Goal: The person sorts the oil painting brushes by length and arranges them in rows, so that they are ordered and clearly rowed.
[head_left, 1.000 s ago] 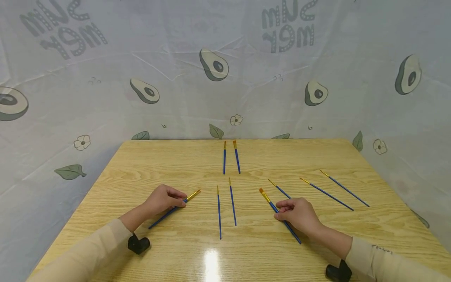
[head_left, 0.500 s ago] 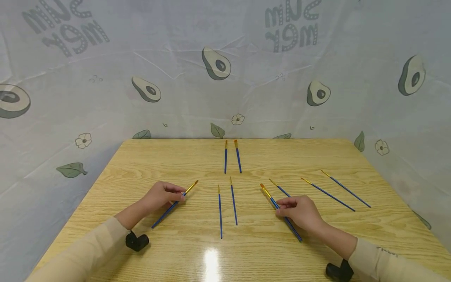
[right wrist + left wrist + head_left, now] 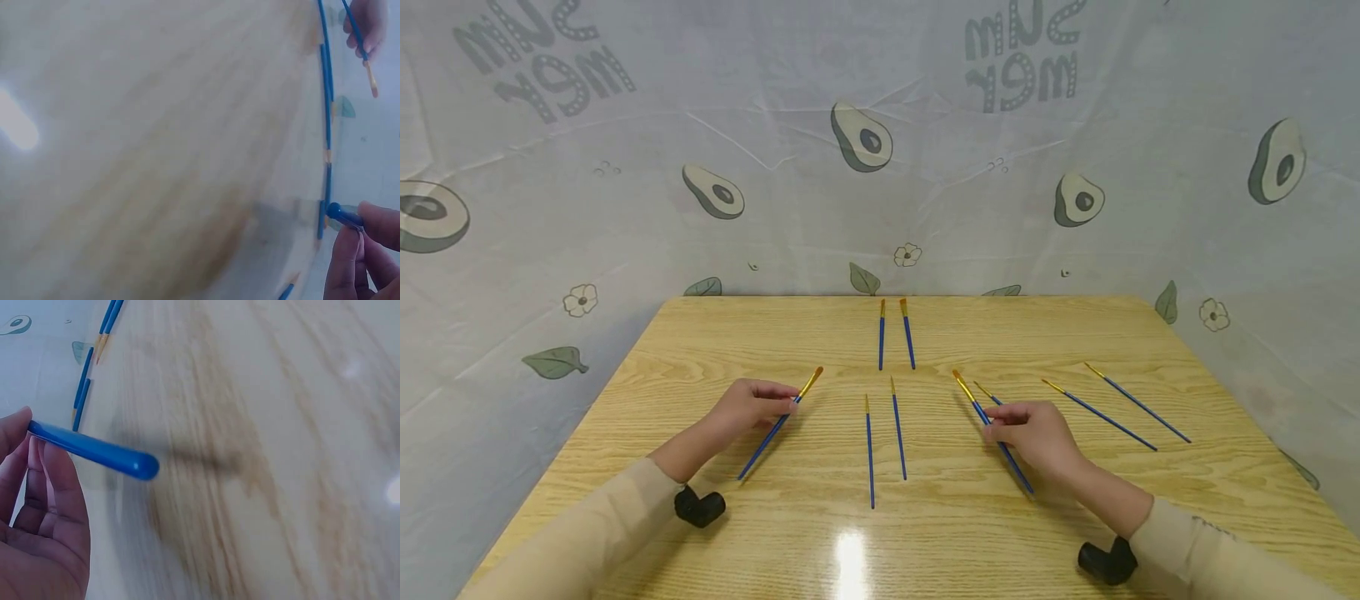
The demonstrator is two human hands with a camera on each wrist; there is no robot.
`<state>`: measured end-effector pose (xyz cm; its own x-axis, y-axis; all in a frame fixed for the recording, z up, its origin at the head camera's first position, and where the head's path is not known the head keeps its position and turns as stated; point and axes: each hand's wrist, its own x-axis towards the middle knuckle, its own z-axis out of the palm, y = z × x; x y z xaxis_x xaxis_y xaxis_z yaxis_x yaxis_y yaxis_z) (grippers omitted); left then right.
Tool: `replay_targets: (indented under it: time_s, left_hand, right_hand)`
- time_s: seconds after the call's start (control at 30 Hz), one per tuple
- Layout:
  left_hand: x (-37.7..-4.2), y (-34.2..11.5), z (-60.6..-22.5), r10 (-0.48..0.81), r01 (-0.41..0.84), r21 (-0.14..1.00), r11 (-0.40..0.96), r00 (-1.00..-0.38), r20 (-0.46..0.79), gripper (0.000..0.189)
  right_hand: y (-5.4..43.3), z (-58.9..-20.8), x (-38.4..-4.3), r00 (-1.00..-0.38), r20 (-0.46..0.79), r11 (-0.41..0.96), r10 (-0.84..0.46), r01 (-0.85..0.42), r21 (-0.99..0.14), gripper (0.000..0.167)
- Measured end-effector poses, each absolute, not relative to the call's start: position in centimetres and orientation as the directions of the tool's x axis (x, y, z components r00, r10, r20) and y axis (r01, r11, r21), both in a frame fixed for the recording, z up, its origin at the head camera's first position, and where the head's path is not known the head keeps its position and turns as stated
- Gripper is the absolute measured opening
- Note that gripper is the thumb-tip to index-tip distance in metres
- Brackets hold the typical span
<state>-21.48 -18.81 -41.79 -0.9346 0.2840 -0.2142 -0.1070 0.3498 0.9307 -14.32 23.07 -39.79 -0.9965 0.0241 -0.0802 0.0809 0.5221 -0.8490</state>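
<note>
My left hand [image 3: 750,410] pinches a blue-handled paintbrush [image 3: 769,440] between thumb and fingers, bristles pointing up and away. In the left wrist view the rounded handle end of this paintbrush [image 3: 100,450] juts over the table, casting a shadow. Another blue paintbrush [image 3: 1017,471] is pinched in my right hand [image 3: 1036,433], its orange bristles slanting toward the middle. Just behind that hand lies a thinner paintbrush [image 3: 987,392], partly hidden by the fingers. Two thin paintbrushes, a nearer one [image 3: 870,454] and a slightly farther one [image 3: 898,433], lie between my hands.
At the table's far edge two paintbrushes, a left one [image 3: 882,337] and a right one [image 3: 908,337], lie side by side. Two more, an inner one [image 3: 1101,414] and an outer one [image 3: 1138,402], rest at the right. A printed cloth [image 3: 925,192] hangs behind the wooden table [image 3: 745,333].
Both held paintbrushes have been raised, their bristle ends moving up and away. The left one has turned steeper. The paintbrushes on the table stay where they were.
</note>
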Motion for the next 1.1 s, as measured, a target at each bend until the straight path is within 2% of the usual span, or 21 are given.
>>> replay_targets:
  time_s: [0.6, 1.1]
  left_hand:
    - [-24.0, -16.6, -40.9, 0.200, -0.120, 0.959, 0.256, -0.964, -0.174, 0.037]
    - [-27.8, -13.8, -40.7, 0.077, -0.150, 0.965, 0.213, -0.983, -0.169, 0.031]
  right_hand:
    - [22.6, -37.4, -19.3, -0.996, -0.062, 0.424, 0.070, 0.086, -0.901, 0.034]
    - [20.6, -37.9, -24.5, -0.983, -0.104, 0.361, 0.151, 0.153, -0.920, 0.033]
